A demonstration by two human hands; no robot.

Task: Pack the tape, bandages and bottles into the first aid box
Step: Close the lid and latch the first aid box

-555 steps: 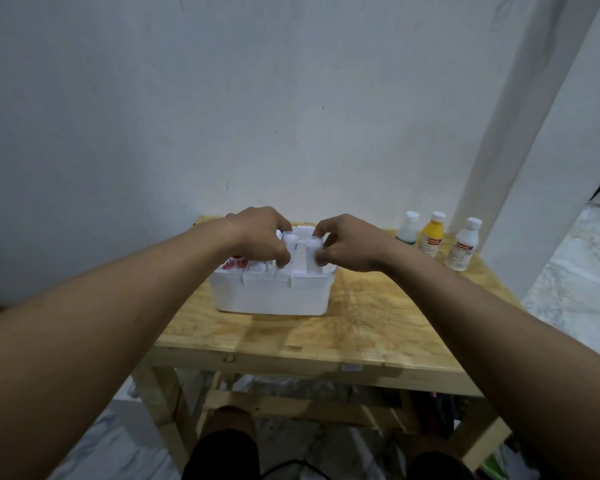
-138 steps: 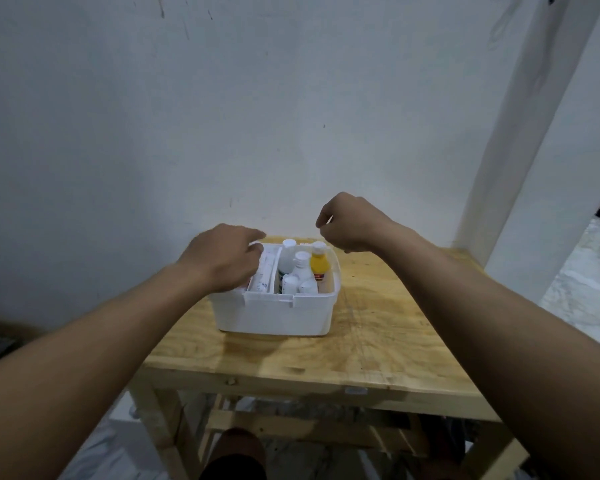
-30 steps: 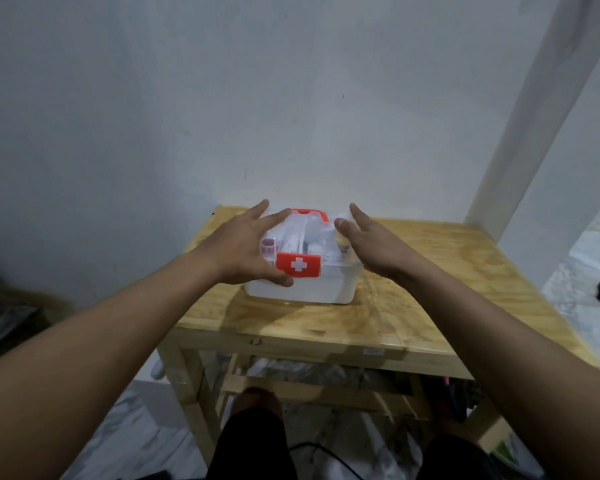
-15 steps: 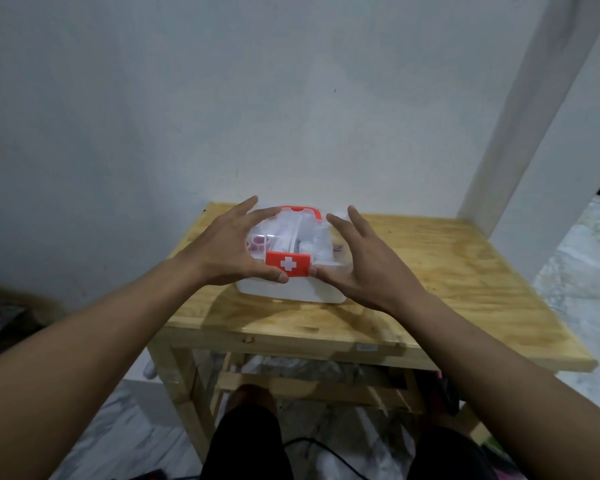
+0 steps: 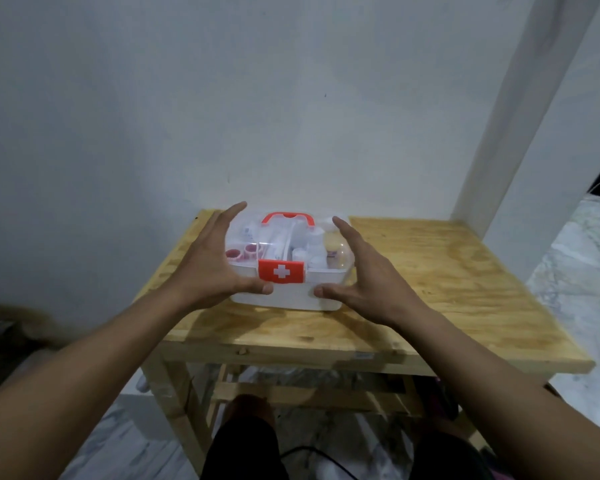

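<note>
The white first aid box [image 5: 291, 298] stands on the wooden table [image 5: 447, 289], closed by a clear lid with a red handle [image 5: 288, 216] and a red clasp with a white cross [image 5: 281, 270]. Through the lid I see tape rolls [image 5: 245, 252] on the left and bottles, one yellow [image 5: 335, 249], on the right. My left hand [image 5: 212, 265] lies against the box's left side with straight fingers, thumb at the front wall. My right hand [image 5: 364, 275] is spread at the right side, thumb near the front wall.
The table stands against a pale wall, with a white pillar [image 5: 520, 109] at the back right. Its right half is bare wood. Below are the table's legs and crossbars, a marble floor and my knees.
Over the last second both hands have slid from the lid down to the box's sides and front wall. Earlier the box stood open while bottles went in; now the lid is on.
</note>
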